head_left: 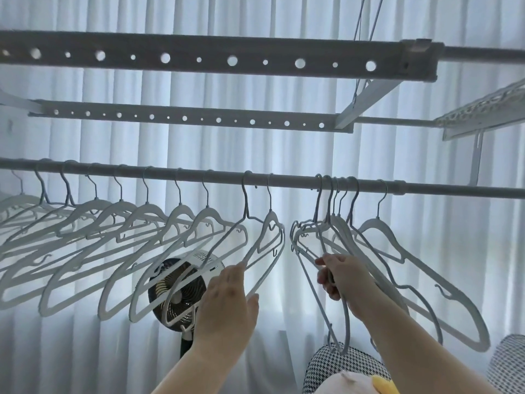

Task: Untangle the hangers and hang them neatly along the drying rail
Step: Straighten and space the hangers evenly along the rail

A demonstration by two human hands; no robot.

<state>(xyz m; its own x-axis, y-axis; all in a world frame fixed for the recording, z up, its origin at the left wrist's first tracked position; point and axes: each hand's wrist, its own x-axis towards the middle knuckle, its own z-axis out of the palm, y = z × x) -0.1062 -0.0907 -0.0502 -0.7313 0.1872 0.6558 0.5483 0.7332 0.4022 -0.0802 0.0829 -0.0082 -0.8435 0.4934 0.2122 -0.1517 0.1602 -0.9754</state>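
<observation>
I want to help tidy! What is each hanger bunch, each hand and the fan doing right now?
spaced hangers: hung apart along the drying rail.
bunched hangers: crowded together, tangled.
left hand: fingers straight, touching the end hanger.
right hand: gripping the bunched hangers.
fan: on or off, cannot tell.

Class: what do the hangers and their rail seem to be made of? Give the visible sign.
Hangers: probably matt plastic or flocked, with moulded shoulders and thin wire hooks. Rail: likely painted metal, a smooth round tube.
</observation>
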